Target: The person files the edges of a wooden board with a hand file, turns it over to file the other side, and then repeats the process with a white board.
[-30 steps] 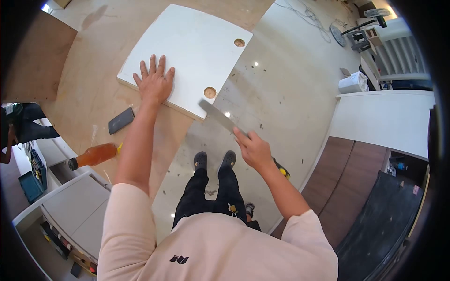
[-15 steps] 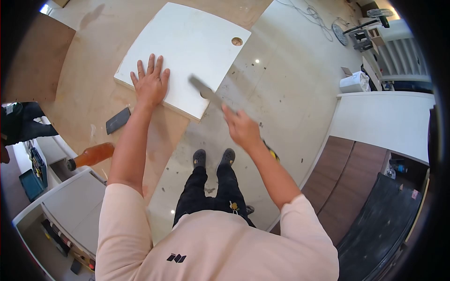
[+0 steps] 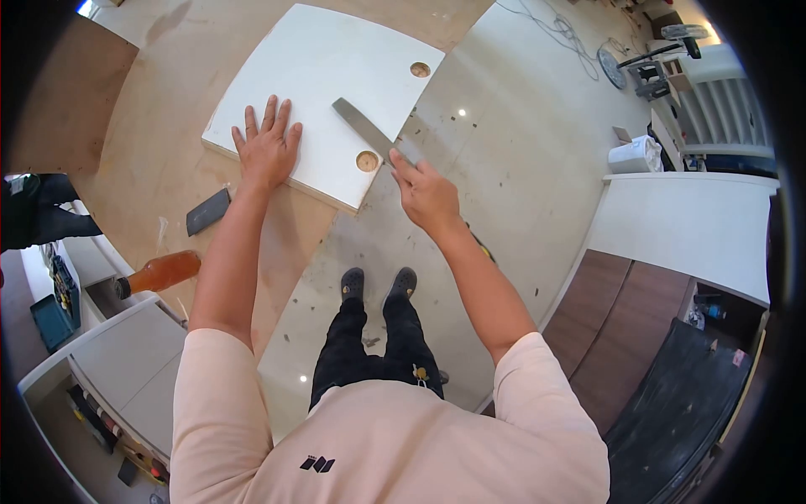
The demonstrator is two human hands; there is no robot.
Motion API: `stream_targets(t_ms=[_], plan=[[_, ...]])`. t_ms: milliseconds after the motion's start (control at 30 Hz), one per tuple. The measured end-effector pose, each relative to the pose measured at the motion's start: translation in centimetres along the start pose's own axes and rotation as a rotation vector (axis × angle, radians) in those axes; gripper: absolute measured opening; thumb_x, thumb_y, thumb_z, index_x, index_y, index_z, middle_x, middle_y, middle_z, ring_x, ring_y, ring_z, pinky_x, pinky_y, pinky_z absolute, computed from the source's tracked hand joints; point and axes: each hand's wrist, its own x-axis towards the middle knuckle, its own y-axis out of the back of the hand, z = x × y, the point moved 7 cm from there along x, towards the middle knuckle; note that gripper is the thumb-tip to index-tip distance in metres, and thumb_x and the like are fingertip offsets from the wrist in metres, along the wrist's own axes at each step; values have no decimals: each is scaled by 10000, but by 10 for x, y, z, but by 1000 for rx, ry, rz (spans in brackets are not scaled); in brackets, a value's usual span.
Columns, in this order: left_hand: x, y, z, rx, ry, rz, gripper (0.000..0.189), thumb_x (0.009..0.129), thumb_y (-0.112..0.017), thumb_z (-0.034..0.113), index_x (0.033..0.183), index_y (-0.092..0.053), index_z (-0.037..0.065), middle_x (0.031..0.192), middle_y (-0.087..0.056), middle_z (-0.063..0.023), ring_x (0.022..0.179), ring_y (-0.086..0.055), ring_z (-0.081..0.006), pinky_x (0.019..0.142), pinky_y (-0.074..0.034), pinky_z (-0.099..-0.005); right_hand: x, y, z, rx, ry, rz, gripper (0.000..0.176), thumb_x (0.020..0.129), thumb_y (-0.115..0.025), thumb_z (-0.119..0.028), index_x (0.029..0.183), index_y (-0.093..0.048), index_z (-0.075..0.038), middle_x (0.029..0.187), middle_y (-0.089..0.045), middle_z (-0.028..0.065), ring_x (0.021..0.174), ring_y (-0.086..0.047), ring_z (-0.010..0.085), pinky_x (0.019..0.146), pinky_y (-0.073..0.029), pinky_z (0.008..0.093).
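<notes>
A flat grey blade point(image 3: 363, 128) is clasped at its near end in the right hand point(image 3: 426, 195), the fingers curled about it; its far end is pointed away and to the left, over the right-hand part of a white panel point(image 3: 336, 59); whether the panel is touched by the blade cannot be told. A round hole point(image 3: 367, 160) is seen just beside the blade, near the panel's nearest corner; a second hole point(image 3: 420, 70) is cut near the far right corner. The left hand point(image 3: 267, 149) is laid flat on the panel's near edge, fingers spread, with nothing gripped. The panel is borne on a plywood sheet point(image 3: 159, 160); on that sheet, near the left forearm, a dark block point(image 3: 207, 212) is set, and an orange bottle point(image 3: 164, 271) is laid on its side nearer the person. A glossy floor point(image 3: 504, 126) is seen to the right; a white roll point(image 3: 635, 154) is stood well apart.
</notes>
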Motion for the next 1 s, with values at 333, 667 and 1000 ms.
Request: stream_targets(t_ms=[333,667,1000], plan=[[-2,-3,0,-15,-35,10,585,1036,-312,533,1565,-337,285,1656,-243,24,1532,-134,-365,1211,-67,-605,-55,-8,-8,102,-5,-42,397,946,-636,-270,1340,-623,-324,791,-522,59,613,-593,296,557,-508,418],[-2,-2,-5,-37,-67,33,544,1053,-287,470,1560,-347,281,1650,-255,38,1528,-155,-360,1223,-80,-575,-107,2,-18,93,-21,-125,360,954,-617,-283,1312,-632,-317,802,-546,65,630,-609,314,561,-520,422],[-2,1,-4,-21,-66,46,521,1060,-300,456,1550,-370,295,1647,-261,66,1526,-177,-341,1226,-85,-552,-103,6,-23,82,-36,-97,359,953,-625,-257,1307,-636,-312,803,-548,73,640,-609,318,559,-514,429]])
